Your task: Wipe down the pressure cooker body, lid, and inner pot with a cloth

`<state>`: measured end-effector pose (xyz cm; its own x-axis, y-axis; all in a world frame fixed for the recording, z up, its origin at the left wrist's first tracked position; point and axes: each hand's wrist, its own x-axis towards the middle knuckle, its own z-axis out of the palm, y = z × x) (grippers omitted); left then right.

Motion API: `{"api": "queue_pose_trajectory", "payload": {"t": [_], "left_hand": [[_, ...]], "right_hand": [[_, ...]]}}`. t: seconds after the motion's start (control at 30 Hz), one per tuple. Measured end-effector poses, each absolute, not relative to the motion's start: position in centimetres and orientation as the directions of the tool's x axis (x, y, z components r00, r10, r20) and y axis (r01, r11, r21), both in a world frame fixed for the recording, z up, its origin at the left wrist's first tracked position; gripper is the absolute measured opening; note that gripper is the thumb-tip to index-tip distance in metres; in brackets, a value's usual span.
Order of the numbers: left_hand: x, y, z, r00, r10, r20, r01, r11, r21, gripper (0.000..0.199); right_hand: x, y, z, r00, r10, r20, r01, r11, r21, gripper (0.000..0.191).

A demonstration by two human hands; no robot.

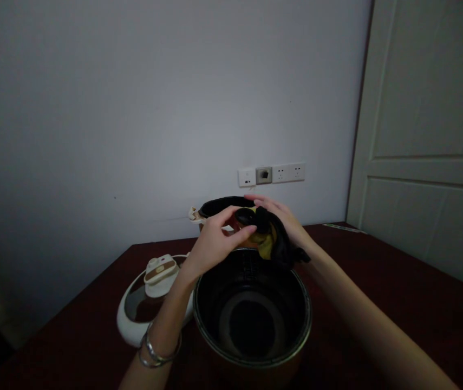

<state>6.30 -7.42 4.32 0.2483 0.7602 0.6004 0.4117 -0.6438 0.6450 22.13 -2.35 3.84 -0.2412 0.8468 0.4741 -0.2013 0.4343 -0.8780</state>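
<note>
Above the far rim of a dark round inner pot [251, 303], both my hands meet around a black and yellow cloth [267, 244]. My left hand [219, 233] pinches a small black oval piece [246, 216] between thumb and fingers; whether it is separate from the cloth I cannot tell. Behind the bunched cloth, my right hand [286, 219] grips it, with part of the cloth hanging toward the wrist. The near pot has a pale ring on its inside bottom. Just beyond my hands stands the cooker body [227, 203], dark inside and partly hidden by them.
A white and brown lid [160, 298] lies left of the pot, partly behind my left forearm. All of this rests on a dark red table [377, 292]. Wall sockets [288, 172] sit behind the cooker body, and a pale panelled door [426, 135] stands at the right.
</note>
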Motion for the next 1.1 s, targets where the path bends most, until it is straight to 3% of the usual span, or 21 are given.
{"api": "queue_pose_trajectory", "payload": {"t": [0.2, 0.33, 0.43, 0.6, 0.8, 0.9, 1.0, 1.1], "left_hand": [[6.0, -5.9, 2.8, 0.122, 0.785, 0.608, 0.291, -0.614, 0.734, 0.019], [5.6, -5.7, 3.0, 0.049, 0.773, 0.633, 0.264, -0.621, 0.738, 0.021], [5.2, -5.5, 2.9, 0.033, 0.77, 0.638, 0.261, -0.622, 0.738, 0.021], [4.8, -4.7, 2.5, 0.013, 0.783, 0.622, 0.267, -0.602, 0.753, 0.025], [3.6, -3.9, 2.8, 0.073, 0.863, 0.499, 0.249, -0.501, 0.829, 0.034], [2.0, -2.9, 2.6, 0.127, 0.903, 0.41, 0.357, -0.427, 0.83, 0.04], [0.6, -1.2, 1.4, 0.169, 0.918, 0.359, 0.626, -0.382, 0.68, 0.041], [0.1, 0.3, -0.1, 0.253, 0.927, 0.277, 0.765, -0.367, 0.529, 0.042]], "right_hand": [[21.4, -1.5, 2.1, -0.324, 0.824, 0.465, -0.231, 0.408, -0.883, 0.03], [22.1, -2.1, 2.2, -0.432, 0.799, 0.419, -0.304, 0.308, -0.901, 0.049], [23.2, -2.9, 2.6, -0.477, 0.759, 0.443, -0.167, 0.417, -0.894, 0.053], [23.9, -3.6, 3.2, -0.616, 0.706, 0.349, 0.113, 0.518, -0.848, 0.043], [24.3, -1.6, 3.2, -0.63, 0.747, 0.214, 0.092, 0.346, -0.934, 0.033], [24.9, -0.4, 2.6, -0.565, 0.793, 0.23, 0.095, 0.339, -0.936, 0.033], [24.9, -0.2, 1.9, -0.565, 0.746, 0.352, 0.248, 0.561, -0.79, 0.025], [23.6, -1.1, 0.6, -0.703, 0.621, 0.347, 0.483, 0.775, -0.408, 0.018]]}}
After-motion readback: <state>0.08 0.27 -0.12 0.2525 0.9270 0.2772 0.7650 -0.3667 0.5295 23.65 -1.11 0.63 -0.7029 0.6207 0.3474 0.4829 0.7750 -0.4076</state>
